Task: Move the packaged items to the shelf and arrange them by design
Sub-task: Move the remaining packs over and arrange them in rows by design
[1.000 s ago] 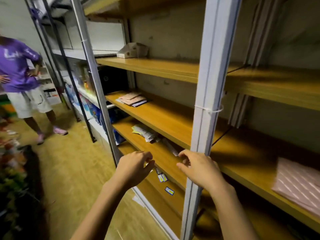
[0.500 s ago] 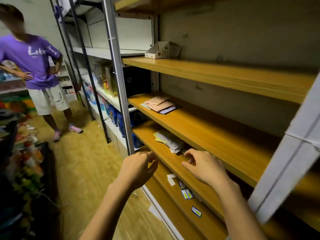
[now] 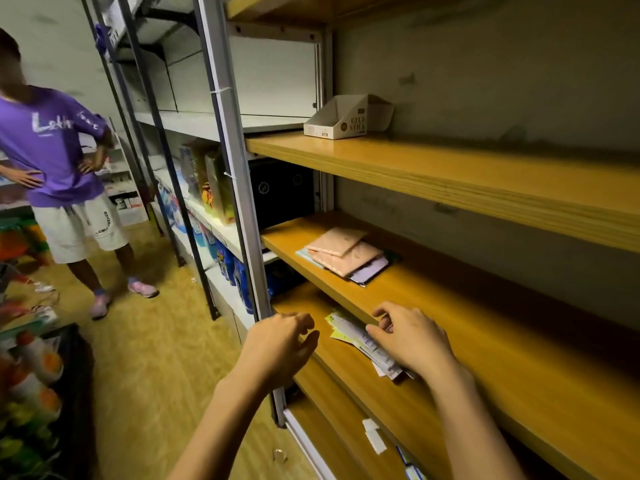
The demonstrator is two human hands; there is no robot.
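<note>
A loose pile of flat white and yellow packets [image 3: 349, 332] lies on a wooden shelf board [image 3: 460, 386] at waist height. My right hand [image 3: 410, 337] rests on top of that pile, fingers bent over its near part. My left hand [image 3: 280, 348] hovers just left of the pile in front of the grey upright post, fingers loosely curled and holding nothing. One board higher, a small stack of pink and lilac flat packets [image 3: 346, 254] lies near the left end.
A grey metal post [image 3: 235, 174] stands at the shelf's left edge. An open white cardboard display box [image 3: 346, 117] sits on the upper board. Small labels [image 3: 374, 436] lie on the lowest board. A person in a purple shirt [image 3: 52, 147] stands in the aisle at left.
The view has swung left along the shelves. My right hand moved from the shelf edge onto the pile of white and yellow packets. My left hand stayed curled beside it.
</note>
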